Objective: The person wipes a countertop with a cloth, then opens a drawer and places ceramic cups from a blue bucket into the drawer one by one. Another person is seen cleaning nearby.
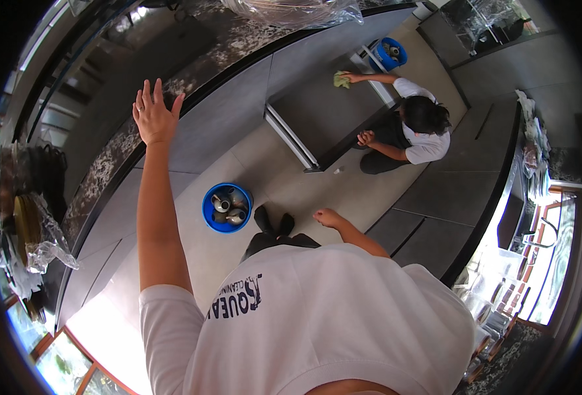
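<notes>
My left hand (156,113) is stretched out to the edge of the dark marbled countertop (104,170), its fingers spread and holding nothing. Beside that hand, a glossy black surface (118,79) reflects the room. Low at my right side, my right hand (326,217) is curled into a loose fist, with no object visible in it. A blue bucket (205,217) stands on the floor ahead of my feet, with several bottle-like containers (235,216) inside.
A co-worker (426,126) crouches by a pulled-out drawer (330,113), a green cloth (341,79) in one hand. Another blue bucket (400,60) stands behind it. Clear plastic wrapping (296,11) lies on the far counter. Grey cabinets (449,197) line the right side; glassware (490,311) stands above.
</notes>
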Tool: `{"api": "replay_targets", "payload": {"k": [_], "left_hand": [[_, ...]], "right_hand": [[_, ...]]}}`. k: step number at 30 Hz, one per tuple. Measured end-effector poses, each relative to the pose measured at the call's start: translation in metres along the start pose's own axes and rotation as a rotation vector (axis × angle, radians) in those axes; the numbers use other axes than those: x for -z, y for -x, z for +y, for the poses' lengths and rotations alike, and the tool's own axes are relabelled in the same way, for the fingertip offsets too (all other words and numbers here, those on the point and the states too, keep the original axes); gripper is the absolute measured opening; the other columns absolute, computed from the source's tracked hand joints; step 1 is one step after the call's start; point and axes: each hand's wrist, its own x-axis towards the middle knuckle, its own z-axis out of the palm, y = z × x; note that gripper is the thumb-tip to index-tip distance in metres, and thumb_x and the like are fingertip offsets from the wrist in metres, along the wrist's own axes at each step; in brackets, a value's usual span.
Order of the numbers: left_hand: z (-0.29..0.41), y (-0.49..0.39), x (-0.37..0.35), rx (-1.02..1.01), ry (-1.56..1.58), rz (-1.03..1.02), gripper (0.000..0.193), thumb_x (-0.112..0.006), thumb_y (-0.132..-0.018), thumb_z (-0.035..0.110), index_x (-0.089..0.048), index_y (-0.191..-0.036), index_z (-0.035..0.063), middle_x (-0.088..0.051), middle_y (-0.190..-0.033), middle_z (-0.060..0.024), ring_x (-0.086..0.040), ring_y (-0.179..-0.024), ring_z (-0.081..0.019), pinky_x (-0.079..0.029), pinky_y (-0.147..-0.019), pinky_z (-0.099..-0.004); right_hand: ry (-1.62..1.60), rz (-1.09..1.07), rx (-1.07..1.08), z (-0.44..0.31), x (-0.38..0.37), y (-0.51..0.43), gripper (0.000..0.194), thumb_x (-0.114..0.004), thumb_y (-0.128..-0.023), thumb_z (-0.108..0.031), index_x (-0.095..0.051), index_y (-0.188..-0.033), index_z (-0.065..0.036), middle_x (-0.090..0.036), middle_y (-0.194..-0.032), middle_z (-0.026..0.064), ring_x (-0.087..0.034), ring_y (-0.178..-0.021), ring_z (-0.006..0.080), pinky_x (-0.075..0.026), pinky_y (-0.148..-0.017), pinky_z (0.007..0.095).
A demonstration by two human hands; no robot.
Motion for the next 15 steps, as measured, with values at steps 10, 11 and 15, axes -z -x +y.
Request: {"api": "replay_targets", "payload": {"k": [10, 11, 15], "left_hand": [[0.003, 0.001, 0.003, -0.006, 0.003, 0.035, 0.068, -0.050, -0.087, 0.060, -0.044, -0.137, 0.0152, -0.038, -0.145, -0.0105, -0.038, -0.131, -0.0316, -0.030, -0.108, -0.0465], [0.004, 0.001, 0.004, -0.007, -0.002, 0.030, 0.067, -0.049, -0.088, 0.059, -0.043, -0.138, 0.0149, -0.038, -0.145, -0.0105, -0.038, -0.131, -0.0315, -0.030, -0.107, -0.0459], [0.001, 0.003, 0.007, -0.006, -0.016, 0.033, 0.066, -0.049, -0.089, 0.058, -0.043, -0.138, 0.0142, -0.039, -0.144, -0.0106, -0.038, -0.131, -0.0313, -0.031, -0.107, -0.0452]], "right_hand": [[-0.106, 0.084, -0.042, 0.042, -0.010, 0.040, 0.037, -0.054, -0.087, -0.036, -0.062, -0.095, 0.000, -0.062, -0.078, 0.0084, -0.056, -0.058, 0.0175, -0.046, -0.054, 0.0324], [-0.123, 0.080, -0.062, 0.045, -0.011, 0.042, 0.038, -0.055, -0.087, -0.036, -0.062, -0.096, 0.000, -0.062, -0.079, 0.0084, -0.056, -0.059, 0.0175, -0.046, -0.054, 0.0323], [-0.177, 0.072, -0.086, 0.039, -0.012, 0.048, 0.039, -0.055, -0.087, -0.037, -0.062, -0.100, -0.001, -0.063, -0.082, 0.0084, -0.056, -0.061, 0.0171, -0.046, -0.053, 0.0317]]}}
